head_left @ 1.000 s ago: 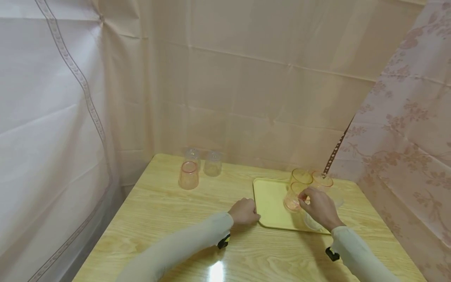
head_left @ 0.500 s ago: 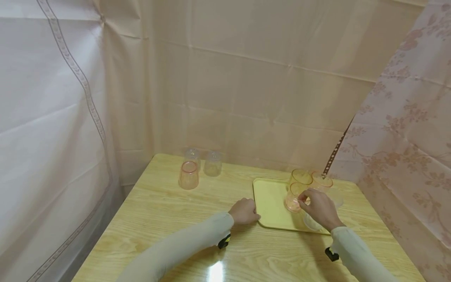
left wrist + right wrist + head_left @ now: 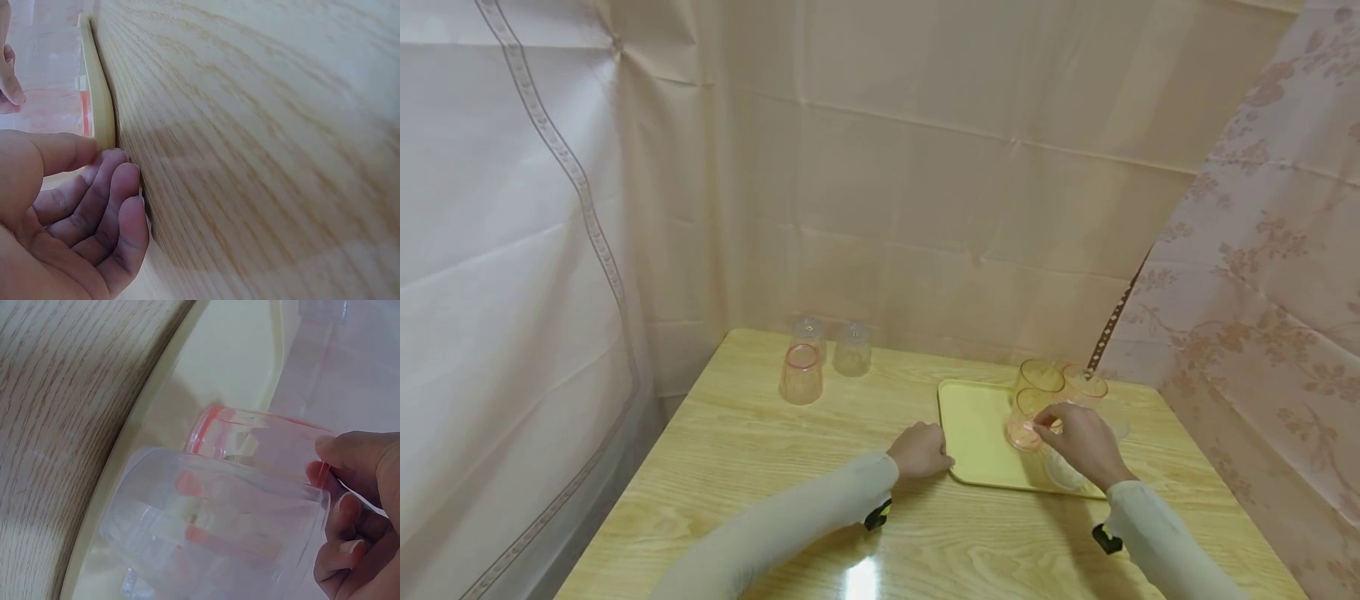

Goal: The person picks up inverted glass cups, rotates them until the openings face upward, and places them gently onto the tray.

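Observation:
My left hand pinches the near left corner of a yellow tray, thumb on top of the tray's rim and the other fingers curled by its outer side. My right hand pinches the rim of an orange-tinted clear cup between thumb and finger. That cup stands on the tray with its mouth up, as the right wrist view shows. Close beside it, a colourless clear cup stands on the tray, partly under my right hand in the head view.
Behind the held cup are a yellow-tinted cup and another orange-rimmed cup. At the table's back left stand an upside-down pink cup and two colourless cups, one of them a clear cup. Cloth curtains enclose the table.
My right fingertips have shifted slightly to the left at the cup's rim, and the cup's base a little to the right. My left hand and the tray have stayed in place.

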